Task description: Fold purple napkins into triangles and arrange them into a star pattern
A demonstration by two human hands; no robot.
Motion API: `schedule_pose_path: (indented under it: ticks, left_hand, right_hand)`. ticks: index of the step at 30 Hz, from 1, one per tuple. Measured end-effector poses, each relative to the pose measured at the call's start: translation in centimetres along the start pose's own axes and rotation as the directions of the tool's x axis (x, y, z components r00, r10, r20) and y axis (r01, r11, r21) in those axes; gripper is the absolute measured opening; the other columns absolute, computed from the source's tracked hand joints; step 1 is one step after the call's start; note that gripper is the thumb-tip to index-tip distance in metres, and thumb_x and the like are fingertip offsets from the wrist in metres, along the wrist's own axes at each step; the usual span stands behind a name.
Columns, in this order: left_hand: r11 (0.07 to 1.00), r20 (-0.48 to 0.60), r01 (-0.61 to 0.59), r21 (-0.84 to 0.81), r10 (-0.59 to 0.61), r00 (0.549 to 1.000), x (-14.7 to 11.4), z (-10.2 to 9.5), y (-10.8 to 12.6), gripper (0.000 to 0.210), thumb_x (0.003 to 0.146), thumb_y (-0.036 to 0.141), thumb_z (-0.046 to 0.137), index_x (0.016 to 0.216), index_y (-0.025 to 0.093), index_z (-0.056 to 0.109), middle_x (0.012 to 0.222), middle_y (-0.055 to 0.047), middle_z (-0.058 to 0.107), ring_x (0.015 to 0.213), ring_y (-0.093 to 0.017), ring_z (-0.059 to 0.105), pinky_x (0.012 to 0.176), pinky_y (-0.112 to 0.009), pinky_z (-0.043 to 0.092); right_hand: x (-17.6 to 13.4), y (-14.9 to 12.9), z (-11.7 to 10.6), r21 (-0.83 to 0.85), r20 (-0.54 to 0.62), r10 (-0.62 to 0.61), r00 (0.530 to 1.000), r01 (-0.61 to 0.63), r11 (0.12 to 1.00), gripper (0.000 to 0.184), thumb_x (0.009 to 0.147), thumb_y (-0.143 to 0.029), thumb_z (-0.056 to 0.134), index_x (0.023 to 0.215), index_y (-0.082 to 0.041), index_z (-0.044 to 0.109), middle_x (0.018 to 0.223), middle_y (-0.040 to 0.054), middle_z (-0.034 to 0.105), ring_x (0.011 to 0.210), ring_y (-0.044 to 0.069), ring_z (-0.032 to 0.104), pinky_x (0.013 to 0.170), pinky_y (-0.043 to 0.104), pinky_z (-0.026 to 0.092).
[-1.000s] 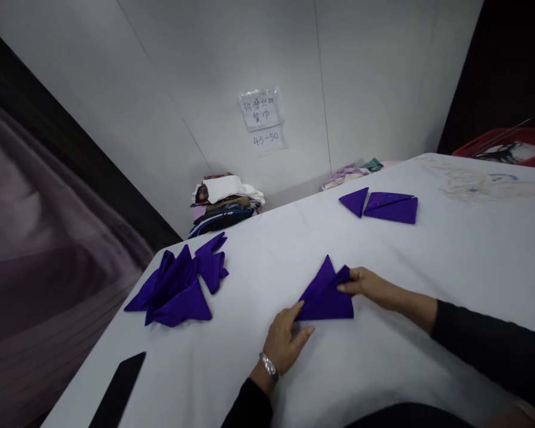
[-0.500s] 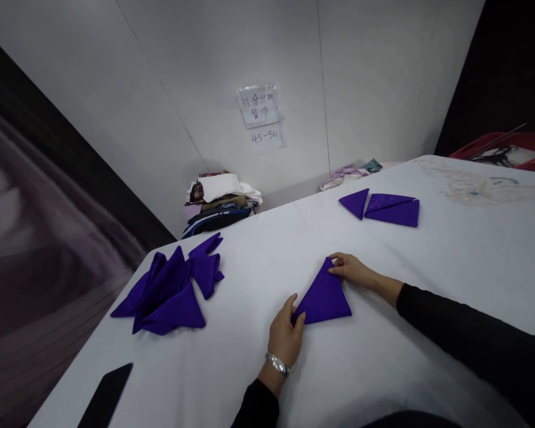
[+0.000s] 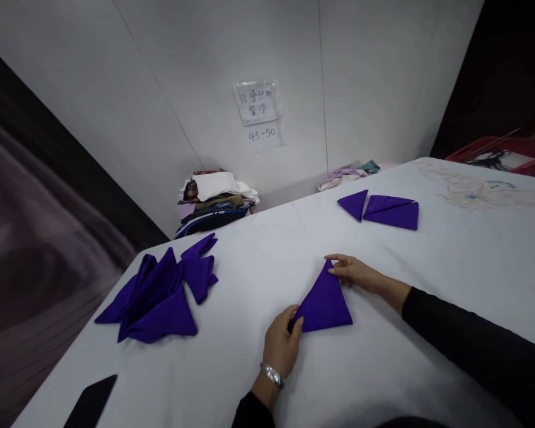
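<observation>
A purple cloth napkin [image 3: 326,304], folded into a triangle, lies on the white tablecloth in front of me. My left hand [image 3: 283,340], with a silver bracelet at the wrist, pinches its left corner between thumb and fingers. At the top corner, my right hand [image 3: 351,272] grips the cloth with thumb and fingertips. Further back on the right lie a small folded purple triangle [image 3: 354,204] and a wider folded purple piece [image 3: 395,214], close beside each other. On the left is a loose heap of crumpled purple napkins [image 3: 154,303].
The white-covered table [image 3: 249,261] meets a pale wall bearing a paper sign [image 3: 257,102]. Stacked clothes [image 3: 218,199] and more folded fabric [image 3: 345,175] sit beyond its far edge. A red basket [image 3: 528,148] stands far right; a flat black object [image 3: 91,401] lies near left.
My left fingers have closed further over the napkin's left corner. My right hand stays at the top corner, its index finger now stretched across the tip. The view has shifted slightly.
</observation>
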State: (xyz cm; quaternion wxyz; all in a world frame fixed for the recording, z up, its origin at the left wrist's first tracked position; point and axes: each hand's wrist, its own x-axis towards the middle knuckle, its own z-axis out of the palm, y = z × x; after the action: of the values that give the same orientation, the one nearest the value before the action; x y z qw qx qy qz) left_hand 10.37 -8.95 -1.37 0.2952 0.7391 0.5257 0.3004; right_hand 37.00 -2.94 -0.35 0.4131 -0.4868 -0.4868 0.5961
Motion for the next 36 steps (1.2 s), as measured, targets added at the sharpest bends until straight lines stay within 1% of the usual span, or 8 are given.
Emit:
schedule_pose_path:
  ticks: [9, 14, 18, 21, 25, 27, 30, 36]
  left_hand:
    - [0.999, -0.001, -0.016, -0.046, 0.016, 1.000, 0.0, 0.0, 0.0, 0.026, 0.082, 0.030, 0.051, 0.106, 0.024, 0.061, 0.097, -0.004, 0.068, 0.089, -0.019, 0.062, 0.082, -0.035, 0.050]
    - [0.998, 0.042, 0.049, -0.038, -0.048, 0.998, -0.2, -0.1, 0.1, 0.039, 0.076, 0.029, 0.059, 0.115, 0.024, 0.055, 0.093, -0.002, 0.066, 0.086, -0.018, 0.061, 0.080, -0.034, 0.049]
    - [0.999, 0.091, -0.037, 0.007, 0.036, 0.995, -0.7, -0.8, 0.6, 0.039, 0.075, 0.027, 0.060, 0.114, 0.025, 0.055, 0.094, -0.002, 0.065, 0.087, -0.019, 0.058, 0.081, -0.036, 0.047]
    - [0.984, 0.140, -0.166, 0.064, 0.155, 0.978, -1.4, -1.5, 1.2, 0.024, 0.077, 0.021, 0.056, 0.100, 0.024, 0.062, 0.091, -0.002, 0.066, 0.088, -0.020, 0.056, 0.082, -0.038, 0.045]
    - [0.954, 0.172, -0.283, 0.097, 0.264, 0.949, -2.8, -2.0, 1.5, 0.032, 0.072, 0.007, 0.051, 0.094, 0.025, 0.064, 0.098, -0.002, 0.066, 0.097, -0.020, 0.054, 0.088, -0.040, 0.042]
    - [0.951, 0.140, -0.285, 0.122, 0.268, 0.953, -3.5, -2.1, 1.2, 0.038, 0.070, 0.005, 0.049, 0.099, 0.025, 0.063, 0.107, -0.003, 0.064, 0.104, -0.021, 0.051, 0.092, -0.043, 0.040]
    - [0.957, 0.072, -0.238, 0.168, 0.229, 0.971, -4.3, -2.1, 0.5, 0.042, 0.070, 0.005, 0.047, 0.105, 0.024, 0.061, 0.116, -0.004, 0.059, 0.110, -0.022, 0.048, 0.095, -0.046, 0.038]
    - [0.956, -0.098, -0.044, 0.289, 0.075, 0.992, -5.1, -2.3, 0.2, 0.027, 0.080, 0.021, 0.052, 0.106, 0.020, 0.059, 0.111, -0.007, 0.060, 0.104, -0.021, 0.051, 0.093, -0.041, 0.040]
  right_hand:
    - [-0.1, 0.0, -0.8, -0.019, 0.038, 0.030, 0.999, -0.029, 0.999, 0.042, 0.070, -0.040, 0.067, 0.105, -0.019, 0.058, 0.055, -0.0042, 0.054, 0.047, 0.008, 0.048, 0.041, 0.019, 0.029]
    - [-1.0, -1.5, -0.4, -0.022, 0.025, -0.089, 0.996, 0.090, 0.996, 0.030, 0.065, -0.037, 0.071, 0.087, -0.018, 0.061, 0.064, -0.0043, 0.053, 0.053, 0.007, 0.045, 0.046, 0.021, 0.035]
    - [-4.5, -4.6, 1.3, -0.159, 0.055, -0.205, 0.977, 0.212, 0.964, 0.024, 0.070, -0.038, 0.068, 0.084, -0.019, 0.061, 0.066, -0.0024, 0.054, 0.057, 0.010, 0.047, 0.052, 0.024, 0.039]
    - [-9.0, -7.1, 3.3, -0.352, 0.224, -0.286, 0.932, 0.351, 0.867, 0.019, 0.077, -0.037, 0.062, 0.089, -0.022, 0.063, 0.081, 0.0023, 0.062, 0.072, 0.015, 0.054, 0.066, 0.030, 0.044]
    - [-12.9, -8.3, 4.8, -0.417, 0.581, -0.172, 0.796, 0.472, 0.777, 0.032, 0.079, -0.035, 0.061, 0.110, -0.028, 0.060, 0.104, 0.0036, 0.064, 0.090, 0.020, 0.057, 0.079, 0.032, 0.045]
    - [-12.2, -7.4, 4.4, -0.453, 0.530, -0.163, 0.832, 0.441, 0.775, 0.033, 0.080, -0.037, 0.058, 0.112, -0.028, 0.060, 0.107, 0.0042, 0.064, 0.093, 0.021, 0.058, 0.079, 0.034, 0.046]
    - [-8.1, -4.9, 2.8, -0.619, 0.266, -0.249, 0.931, 0.363, 0.697, 0.031, 0.083, -0.040, 0.052, 0.108, -0.026, 0.062, 0.106, 0.0064, 0.064, 0.092, 0.024, 0.058, 0.076, 0.036, 0.048]
    - [-0.1, -1.0, 0.3, -0.833, 0.344, -0.301, 0.889, 0.437, 0.339, 0.043, 0.078, -0.034, 0.055, 0.118, -0.019, 0.057, 0.124, 0.0117, 0.054, 0.118, 0.029, 0.044, 0.100, 0.043, 0.032]
